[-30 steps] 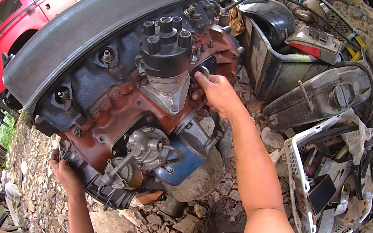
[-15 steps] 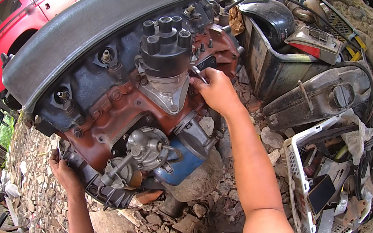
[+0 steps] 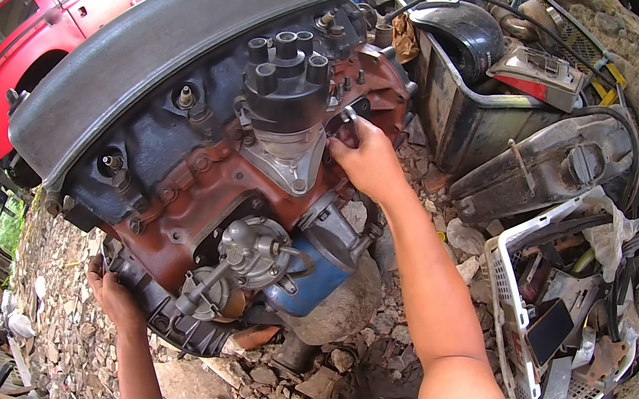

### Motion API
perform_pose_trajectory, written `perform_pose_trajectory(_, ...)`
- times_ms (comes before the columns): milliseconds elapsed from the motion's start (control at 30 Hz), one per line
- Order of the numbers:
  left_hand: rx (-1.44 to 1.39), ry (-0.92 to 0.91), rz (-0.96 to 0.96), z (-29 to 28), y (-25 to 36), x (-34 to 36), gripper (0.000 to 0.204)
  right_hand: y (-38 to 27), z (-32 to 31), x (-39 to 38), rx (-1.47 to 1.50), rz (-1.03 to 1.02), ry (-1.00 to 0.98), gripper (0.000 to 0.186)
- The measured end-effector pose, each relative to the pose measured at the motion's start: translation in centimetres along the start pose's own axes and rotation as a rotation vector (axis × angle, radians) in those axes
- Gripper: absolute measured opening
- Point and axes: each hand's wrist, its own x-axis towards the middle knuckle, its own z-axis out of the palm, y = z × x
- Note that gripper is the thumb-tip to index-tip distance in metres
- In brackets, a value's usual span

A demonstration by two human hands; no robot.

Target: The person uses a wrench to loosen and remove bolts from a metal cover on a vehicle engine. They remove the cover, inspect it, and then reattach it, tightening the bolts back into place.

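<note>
A large engine with a rusty-red block [image 3: 157,248] fills the middle, with a long grey cover [image 3: 175,46] on top and a black distributor cap [image 3: 284,86]. My right hand [image 3: 365,156] pinches a small metal piece [image 3: 349,119], possibly a tool, beside the distributor base. My left hand [image 3: 113,296] grips the edge of the finned dark housing [image 3: 169,323] at the engine's lower left; its fingertips are partly hidden. Below the distributor sit a silver pump [image 3: 246,251] and a blue cylindrical filter [image 3: 312,288].
A grimy bin [image 3: 488,114] with a helmet, a dark metal tank [image 3: 538,170] and a white crate [image 3: 506,254] of parts are on the right. Rubble ground [image 3: 321,384] lies below; a stone [image 3: 342,315] sits under the engine. A red vehicle [image 3: 11,60] stands at back left.
The metal piece in my right hand has turned and now stands more upright, with my fingers shifting slightly around it. My left hand stays in place.
</note>
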Motion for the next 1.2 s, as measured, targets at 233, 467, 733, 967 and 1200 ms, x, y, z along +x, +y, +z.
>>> perform_pose_trajectory(233,-0.148,-0.014,-0.073,-0.3,-1.0,0.7,0.051,-0.8,-1.1,0.0,0.246,0.327,-0.190,0.025)
perform_pose_trajectory(467,-0.154,-0.009,-0.070,-0.4,-1.9,1.0,0.052,-0.3,-0.8,0.2,0.474,0.486,-0.208,0.024)
perform_pose_trajectory(733,-0.146,-0.021,-0.052,-0.2,-1.1,0.5,0.051,-0.3,-1.0,0.0,-0.209,-0.104,-0.059,0.031)
perform_pose_trajectory(967,-0.197,-0.046,-0.090,-0.4,-1.9,1.0,0.052,-0.8,-1.4,0.0,0.472,0.585,-0.257,0.026)
perform_pose_trajectory(1200,-0.085,-0.026,-0.010,-0.5,-1.6,0.9,0.049,-0.8,-1.1,-0.2,-0.380,-0.144,-0.056,0.031)
